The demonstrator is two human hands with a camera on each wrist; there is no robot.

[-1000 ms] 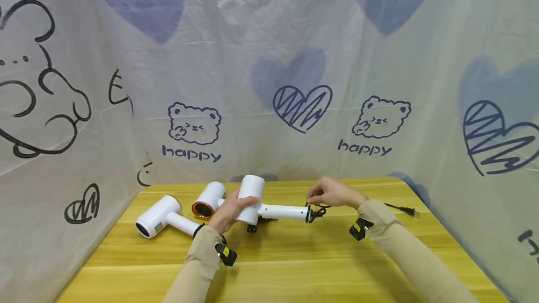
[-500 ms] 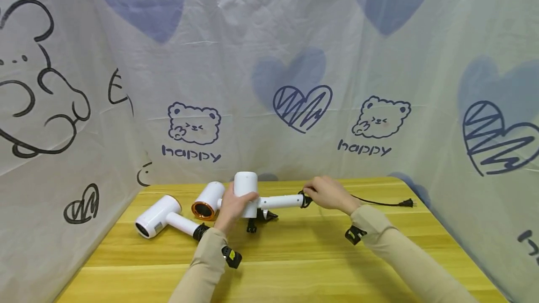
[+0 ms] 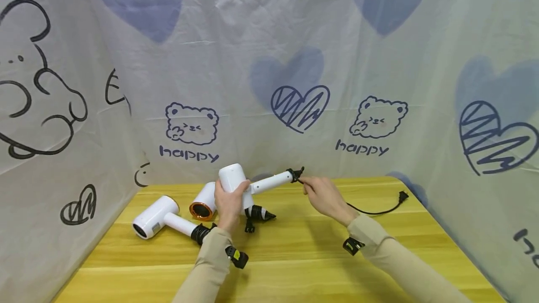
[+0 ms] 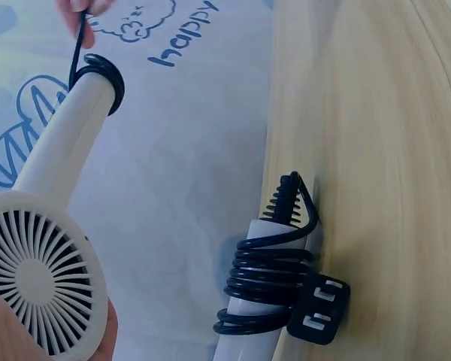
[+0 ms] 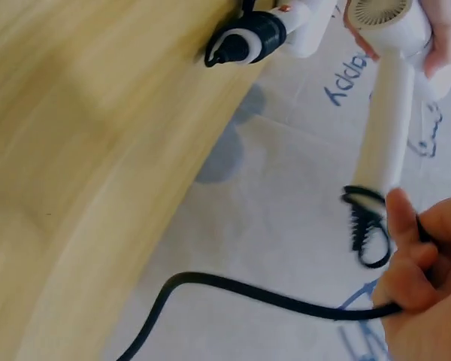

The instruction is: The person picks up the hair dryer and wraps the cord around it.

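Observation:
My left hand (image 3: 229, 205) grips a white hair dryer (image 3: 273, 183) round its barrel, above the table. Its handle points right and slants upward. A vented end grille (image 4: 36, 280) faces the left wrist view. Black power cord (image 5: 233, 286) loops round the handle's tip, beside a ribbed cord sleeve (image 5: 357, 229). The right hand (image 3: 326, 198) pinches this cord between thumb and fingers, just right of the handle's tip. From that hand the loose length trails right to a two-pin plug (image 3: 403, 196).
Two more white hair dryers lie on the wooden table (image 3: 294, 265): one at left (image 3: 156, 219), another with an orange-ringed nozzle (image 3: 201, 210) behind my left hand. Both have cords wound round their handles; one plug (image 4: 319, 308) hangs beside its coil. A patterned cloth (image 3: 269, 148) encloses the back and sides.
The held dryer has shifted left and its handle end has tilted up. The right hand has moved round the handle's tip with the cord, and the trailing plug has swung up and left.

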